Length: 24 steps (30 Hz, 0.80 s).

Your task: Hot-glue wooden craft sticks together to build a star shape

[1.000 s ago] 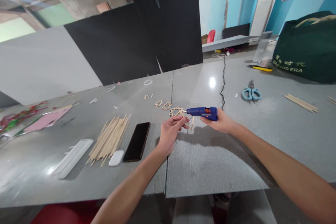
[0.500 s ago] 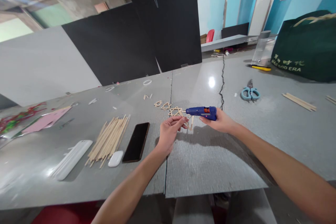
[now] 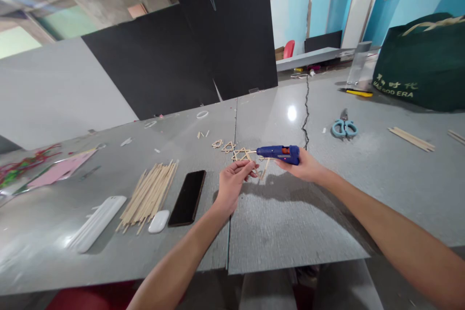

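Observation:
In my right hand [image 3: 305,164] is a blue hot glue gun [image 3: 278,153], its nozzle pointing left. My left hand [image 3: 234,181] pinches a short wooden stick [image 3: 257,171] just below the nozzle; the fingers partly cover it. Beside it, a thin wooden stick piece [image 3: 265,169] slants under the gun. Just beyond my left fingertips lies a star made of sticks [image 3: 240,154], partly hidden by the hand. Two smaller stick stars, a middle one [image 3: 228,147] and a smallest one [image 3: 217,144], lie in a row to its left.
Left of my arm lie a black phone [image 3: 187,198], a white case [image 3: 159,221], a bundle of wooden sticks [image 3: 148,196] and a white plastic holder [image 3: 100,225]. On the right are blue scissors [image 3: 344,128], a yellow cutter [image 3: 358,92], loose sticks [image 3: 410,139] and a green bag [image 3: 421,65].
The glue gun has tilted slightly, its nozzle now a little higher over the star. The left hand keeps its pinch almost in place; the whole view has shifted slightly.

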{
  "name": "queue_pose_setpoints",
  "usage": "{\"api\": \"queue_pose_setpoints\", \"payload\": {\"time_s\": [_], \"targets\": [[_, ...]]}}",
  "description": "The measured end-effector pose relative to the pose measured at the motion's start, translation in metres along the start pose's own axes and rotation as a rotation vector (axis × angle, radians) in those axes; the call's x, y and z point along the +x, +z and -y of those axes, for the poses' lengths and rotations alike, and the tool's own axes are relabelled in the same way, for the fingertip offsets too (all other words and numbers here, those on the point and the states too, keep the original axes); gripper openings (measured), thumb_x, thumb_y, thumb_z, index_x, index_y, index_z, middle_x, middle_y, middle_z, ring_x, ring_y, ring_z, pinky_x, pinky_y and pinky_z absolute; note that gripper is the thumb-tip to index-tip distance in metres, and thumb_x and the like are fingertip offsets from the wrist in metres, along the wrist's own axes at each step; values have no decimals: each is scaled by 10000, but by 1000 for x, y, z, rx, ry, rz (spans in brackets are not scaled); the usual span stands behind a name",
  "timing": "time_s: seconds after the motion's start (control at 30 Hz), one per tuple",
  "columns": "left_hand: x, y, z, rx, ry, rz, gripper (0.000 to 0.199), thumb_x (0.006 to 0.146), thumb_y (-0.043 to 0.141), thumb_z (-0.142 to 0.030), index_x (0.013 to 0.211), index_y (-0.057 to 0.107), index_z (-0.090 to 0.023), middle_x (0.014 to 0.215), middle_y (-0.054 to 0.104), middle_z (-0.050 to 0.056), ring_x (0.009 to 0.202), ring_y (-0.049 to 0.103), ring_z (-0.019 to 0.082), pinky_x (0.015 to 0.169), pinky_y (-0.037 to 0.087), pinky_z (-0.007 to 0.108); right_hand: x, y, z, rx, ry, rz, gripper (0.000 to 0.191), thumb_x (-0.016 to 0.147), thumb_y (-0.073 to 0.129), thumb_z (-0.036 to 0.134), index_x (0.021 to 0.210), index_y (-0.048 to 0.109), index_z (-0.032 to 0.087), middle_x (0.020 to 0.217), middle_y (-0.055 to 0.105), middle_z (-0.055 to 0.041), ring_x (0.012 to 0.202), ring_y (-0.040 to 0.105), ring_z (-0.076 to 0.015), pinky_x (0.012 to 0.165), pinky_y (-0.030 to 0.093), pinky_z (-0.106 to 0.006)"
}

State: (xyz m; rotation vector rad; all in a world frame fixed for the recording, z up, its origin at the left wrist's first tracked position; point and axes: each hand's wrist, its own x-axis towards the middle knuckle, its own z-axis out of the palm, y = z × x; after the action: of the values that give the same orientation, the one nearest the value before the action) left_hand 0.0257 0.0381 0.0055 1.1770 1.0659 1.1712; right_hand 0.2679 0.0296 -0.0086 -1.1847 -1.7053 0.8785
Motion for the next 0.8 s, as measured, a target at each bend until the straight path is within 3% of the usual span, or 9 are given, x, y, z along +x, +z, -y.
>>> {"api": "queue_pose_setpoints", "payload": {"time_s": [0.13,0.4,0.5,0.8], "targets": [[0,-1,-1,1,1,-2,512,661,988,-579,892,809,-158,891,817,111,679,661,139,624,432,260,0,-1,4,75,-60,-59,404,915,705,585,973,704,185,683,484,8,606,398,-142,561,344,-280],[1,-4,3,-34,18,38,475,691,978,-580,890,841,-171,939,819,107,678,629,119,601,438,247,5,-2,1,218,30,-299,570,852,722,766,795,530,232,567,363,57,499,326,-117,483,291,-280],[1,-4,2,-41,17,49,477,705,971,-590,887,846,-168,924,817,106,673,608,111,606,433,237,5,-3,-1,180,12,-286,515,860,714,707,800,541,226,569,374,56,502,328,-114,494,289,-278],[-3,3,-6,-74,3,55,489,660,990,-578,828,826,-149,866,798,109,730,653,158,685,501,259,-2,3,4,-7,-78,-84,327,879,679,495,772,588,199,648,464,19,591,404,-127,539,312,-271]]}}
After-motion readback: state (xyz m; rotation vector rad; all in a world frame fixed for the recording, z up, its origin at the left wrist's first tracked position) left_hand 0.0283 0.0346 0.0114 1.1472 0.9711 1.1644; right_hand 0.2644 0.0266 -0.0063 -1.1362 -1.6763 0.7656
